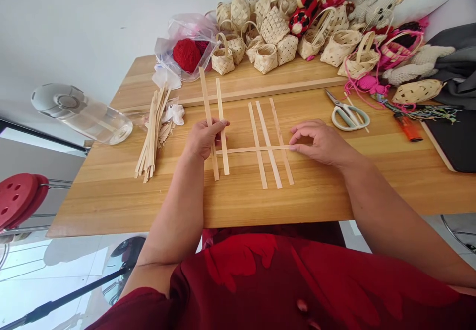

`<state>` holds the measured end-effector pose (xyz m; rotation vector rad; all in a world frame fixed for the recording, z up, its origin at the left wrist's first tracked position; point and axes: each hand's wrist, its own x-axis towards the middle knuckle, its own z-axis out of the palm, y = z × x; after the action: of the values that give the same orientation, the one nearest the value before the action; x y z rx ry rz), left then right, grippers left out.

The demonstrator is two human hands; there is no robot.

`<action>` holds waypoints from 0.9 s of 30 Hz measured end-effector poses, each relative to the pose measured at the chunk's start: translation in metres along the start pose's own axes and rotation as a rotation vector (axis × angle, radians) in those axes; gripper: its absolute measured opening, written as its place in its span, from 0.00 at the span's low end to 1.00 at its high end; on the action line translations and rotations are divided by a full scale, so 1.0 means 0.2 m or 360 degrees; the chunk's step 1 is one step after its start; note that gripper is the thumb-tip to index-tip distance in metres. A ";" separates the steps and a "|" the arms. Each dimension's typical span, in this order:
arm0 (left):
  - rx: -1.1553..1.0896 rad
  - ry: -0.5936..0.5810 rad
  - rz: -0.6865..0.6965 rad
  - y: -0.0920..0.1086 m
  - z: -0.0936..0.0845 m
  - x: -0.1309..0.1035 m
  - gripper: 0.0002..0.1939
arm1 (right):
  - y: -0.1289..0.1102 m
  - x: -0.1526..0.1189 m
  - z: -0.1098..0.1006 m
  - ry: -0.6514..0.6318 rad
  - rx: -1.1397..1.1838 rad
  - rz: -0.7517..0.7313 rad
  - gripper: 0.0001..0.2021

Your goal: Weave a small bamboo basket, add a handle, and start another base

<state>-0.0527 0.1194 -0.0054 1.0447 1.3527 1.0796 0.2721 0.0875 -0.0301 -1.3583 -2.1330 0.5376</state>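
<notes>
My left hand (206, 139) is closed on two upright pale wooden strips, a longer one (206, 88) and a shorter one (219, 97). A thin crosswise strip (238, 150) runs from beside that hand to my right hand (314, 141), whose thumb and a finger pinch its right end. Three more upright strips lie side by side on the table between my hands: a left one (262, 171), a paler middle one (274, 169) and a right one (287, 168). The crosswise strip crosses these three; I cannot tell fully which it passes over or under.
A bundle of loose strips (150, 137) and a water bottle (96, 119) lie to the left. Scissors (347, 114) rest at the right, near an orange lighter (408, 128). Several small woven baskets (266, 58) and bagged red yarn (186, 55) stand behind a long wooden bar (267, 90).
</notes>
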 end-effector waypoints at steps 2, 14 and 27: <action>0.0001 -0.0056 -0.0010 -0.01 0.01 0.00 0.11 | -0.01 0.00 0.00 0.0018 0.0006 -0.0003 0.05; 0.0015 -0.0100 -0.0071 -0.01 0.04 -0.01 0.10 | -0.02 0.00 0.01 0.0044 0.0012 -0.0021 0.06; 0.0033 -0.0111 -0.0103 0.00 0.05 -0.03 0.12 | 0.00 0.01 0.01 0.0034 0.0017 -0.0034 0.05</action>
<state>-0.0420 0.1140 -0.0049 1.0374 1.3353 0.9746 0.2702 0.0881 -0.0309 -1.3277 -2.1222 0.5232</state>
